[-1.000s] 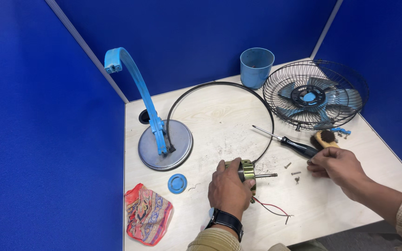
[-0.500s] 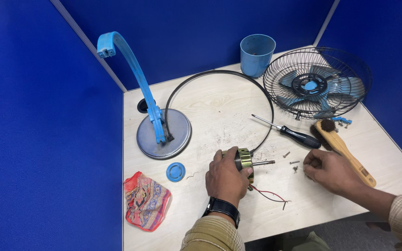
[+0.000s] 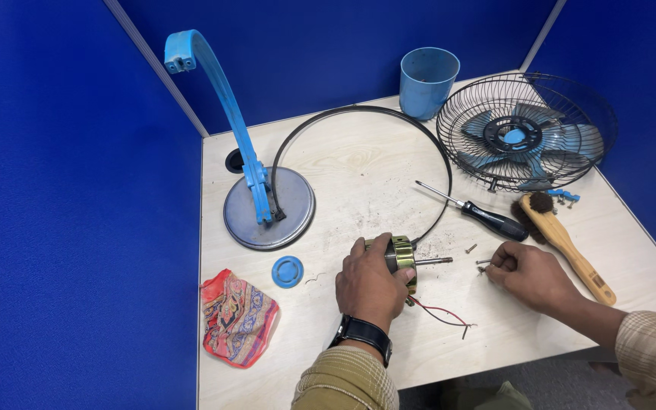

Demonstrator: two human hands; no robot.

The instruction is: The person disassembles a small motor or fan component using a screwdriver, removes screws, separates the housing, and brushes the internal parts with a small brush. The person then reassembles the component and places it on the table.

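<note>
The motor [image 3: 400, 260] is lying on its side near the front middle of the table [image 3: 343, 175], with its shaft [image 3: 434, 261] pointing to the right. The left hand [image 3: 370, 285] is covering it from above, with fingers wrapped around the brass-coloured body and pressing it down, probably so that it is not rolling. Red and black wires [image 3: 442, 313] are coming out from under this hand and lying loose on the wood.

The right hand [image 3: 529, 275] is resting just right of the shaft tip. Its thumb and fingers are pinching a small screw [image 3: 483, 263], with the other fingers curled in. Another screw [image 3: 471, 248] is lying free a little above, between the shaft and the screwdriver [image 3: 476, 210]. The screwdriver is lying diagonally with its black handle toward the right hand, so it is easy to reach.

Beside it a wooden brush [image 3: 563, 239] is lying near the right edge, and some small blue pieces [image 3: 563, 197] are sitting by its bristles. Behind them, the grille [image 3: 525, 129] with the blue blades inside is set aside at the far right corner, and a blue cup [image 3: 427, 80] is standing next to it.

A black ring [image 3: 358, 121] is lying flat across the middle of the table. To the left, the round base [image 3: 269, 209] is carrying a curved blue arm [image 3: 225, 99] that is standing upright. A blue cap [image 3: 288, 271] and a patterned cloth [image 3: 235, 317] are lying near the front left.
</note>
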